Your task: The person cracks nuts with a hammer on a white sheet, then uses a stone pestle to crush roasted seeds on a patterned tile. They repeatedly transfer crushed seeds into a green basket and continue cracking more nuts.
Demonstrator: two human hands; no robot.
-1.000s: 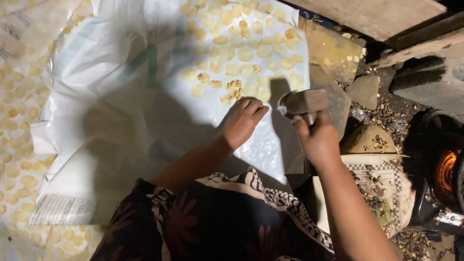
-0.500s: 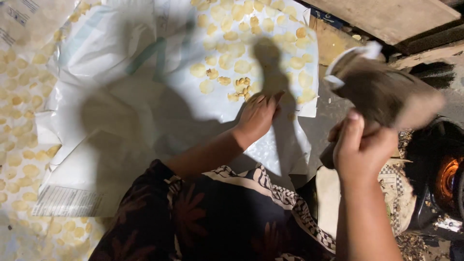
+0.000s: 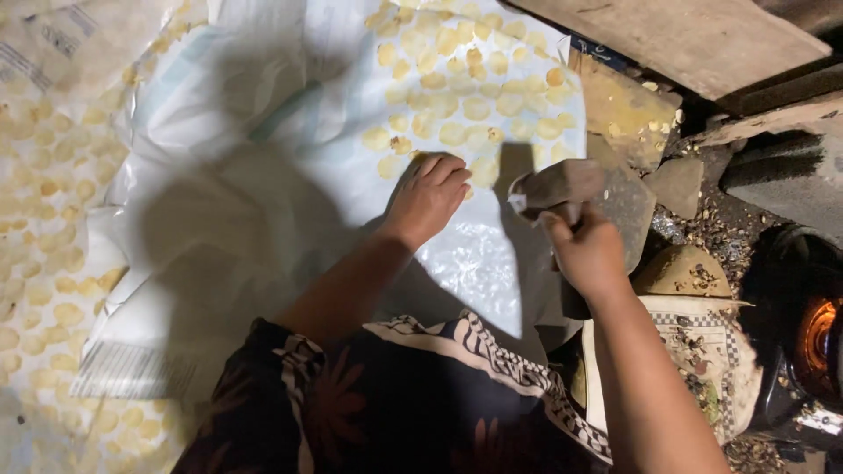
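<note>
**Flattening pieces on the white sheet: hand placement and strike control**

At the far left I see a second sheet (image 3: 53, 254) covered with rows of flattened yellow discs (image 3: 61, 285). The main white plastic sheet (image 3: 263, 132) spreads across the centre, and its far right part carries many more pale yellow discs (image 3: 479, 107).

The left hand (image 3: 428, 197) rests palm down on the white plastic sheet, fingers (image 3: 448, 171) close together and slightly curled, tips touching the nearest discs. I cannot tell whether it pinches a piece.

Just to the right, the right hand (image 3: 587, 254) is wrapped in a full grip around the handle of a stone-headed pounder (image 3: 558, 186), whose head hangs above the flat grey stone slab (image 3: 628, 206).

To do this step well, I judge that one piece should sit centred on the slab, the left fingers should clear before the head drops, and the face should land flat, so the disc spreads evenly.

At the far right, a patterned cloth (image 3: 702, 342) holds scraps beside a glowing stove (image 3: 817, 338).
</note>
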